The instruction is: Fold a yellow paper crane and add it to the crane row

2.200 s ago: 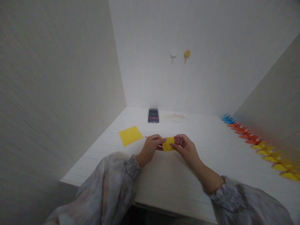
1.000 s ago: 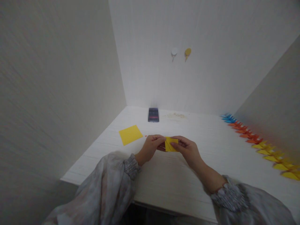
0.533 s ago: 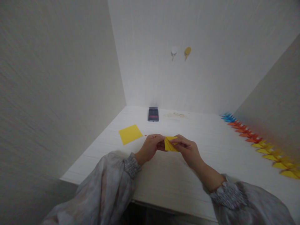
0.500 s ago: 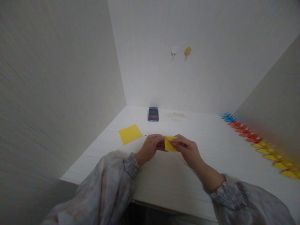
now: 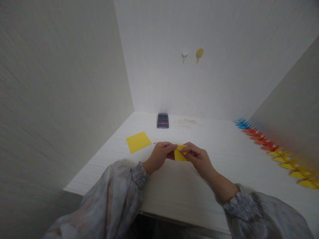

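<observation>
Between my hands is a small piece of folded yellow origami paper, held just above the white table. My left hand, with a ring on one finger, pinches its left side, the thumb lying on the upper corner. On the right side my right hand grips the same paper with thumb and fingers. Crease lines fan across the paper's face. Its underside and some of my fingertips are hidden. A flat yellow sheet of paper lies on the table to the left of my left hand.
Along the right wall runs a row of folded paper cranes: blue, orange-red and yellow. A blurred dark box stands at the back of the white table. Two hooks, white and yellow, are on the back wall.
My left thumb has shifted slightly right over the paper's upper corner. Both hands keep their hold, and the other things stay where they were.
</observation>
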Tool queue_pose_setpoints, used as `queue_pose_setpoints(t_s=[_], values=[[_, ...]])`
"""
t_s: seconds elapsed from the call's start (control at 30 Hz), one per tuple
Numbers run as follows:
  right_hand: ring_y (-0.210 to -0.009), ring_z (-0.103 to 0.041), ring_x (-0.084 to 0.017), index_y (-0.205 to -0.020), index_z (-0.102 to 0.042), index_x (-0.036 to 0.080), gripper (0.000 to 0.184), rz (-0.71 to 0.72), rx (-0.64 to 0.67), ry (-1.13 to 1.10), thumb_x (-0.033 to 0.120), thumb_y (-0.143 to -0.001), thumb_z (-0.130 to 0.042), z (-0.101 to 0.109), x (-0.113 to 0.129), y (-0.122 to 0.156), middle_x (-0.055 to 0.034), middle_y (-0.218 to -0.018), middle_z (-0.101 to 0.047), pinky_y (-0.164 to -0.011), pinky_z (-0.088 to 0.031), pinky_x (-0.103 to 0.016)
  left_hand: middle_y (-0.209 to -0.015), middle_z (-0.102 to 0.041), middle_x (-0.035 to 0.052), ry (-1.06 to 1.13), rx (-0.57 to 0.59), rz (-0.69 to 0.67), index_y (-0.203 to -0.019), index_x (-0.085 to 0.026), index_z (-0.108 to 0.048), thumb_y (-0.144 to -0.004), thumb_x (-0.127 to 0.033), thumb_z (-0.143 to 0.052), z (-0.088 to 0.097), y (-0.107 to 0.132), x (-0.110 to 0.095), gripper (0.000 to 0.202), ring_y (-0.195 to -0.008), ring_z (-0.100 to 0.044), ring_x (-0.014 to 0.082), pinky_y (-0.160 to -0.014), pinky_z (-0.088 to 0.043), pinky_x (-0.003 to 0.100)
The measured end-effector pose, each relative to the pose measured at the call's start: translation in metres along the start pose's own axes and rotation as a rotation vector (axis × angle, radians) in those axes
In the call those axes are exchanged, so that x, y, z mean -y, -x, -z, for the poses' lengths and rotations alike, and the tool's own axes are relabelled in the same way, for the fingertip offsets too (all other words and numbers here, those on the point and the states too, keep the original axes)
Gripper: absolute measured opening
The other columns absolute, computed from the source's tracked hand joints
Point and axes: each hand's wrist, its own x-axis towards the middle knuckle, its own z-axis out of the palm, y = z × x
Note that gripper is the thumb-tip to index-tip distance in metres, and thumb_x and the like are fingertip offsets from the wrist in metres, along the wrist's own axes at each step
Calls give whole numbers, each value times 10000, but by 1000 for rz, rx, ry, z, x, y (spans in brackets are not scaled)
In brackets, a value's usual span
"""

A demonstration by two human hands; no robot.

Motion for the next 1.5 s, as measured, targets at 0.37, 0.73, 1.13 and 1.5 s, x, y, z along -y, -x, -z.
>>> queue_pose_setpoints(t_s=[0.37,0.73,1.13,1.5], values=[[-784,-519,-140,-794,-636,231,133,25,29,28,220,-760,-508,2,1,2,-25,-855,-526,-664,-440,-262,-570,-602,12,-1,-15,-35,-588,-128,-569,-654,-351,-606,1,-1,1,236,-520,-561,107,-510,-460,224],[-753,-540,-145,-774,-643,239,80,42,-21,84,224,-714,-593,-1,-8,-4,-26,-805,-545,-629,-454,-271,-599,-613,18,-153,-85,-119,-663,-110,-605,-661,-382,-594,4,-4,5,272,-557,-580,115,-574,-500,262],[-750,-539,-154,-779,-648,239,84,10,-5,85,230,-710,-600,1,-8,-3,-25,-802,-554,-639,-450,-289,-609,-621,19,-107,-60,-65,-651,-106,-605,-612,-340,-653,4,-4,4,242,-548,-577,99,-537,-487,224],[-850,-529,-166,-987,-604,258,296,-126,-28,-86,253,-691,-616,0,-6,-2,-26,-906,-577,-741,-427,-306,-610,-626,10,-162,-112,-126,-666,-117,-602,-633,-346,-633,5,-5,7,233,-551,-579,102,-547,-486,230]])
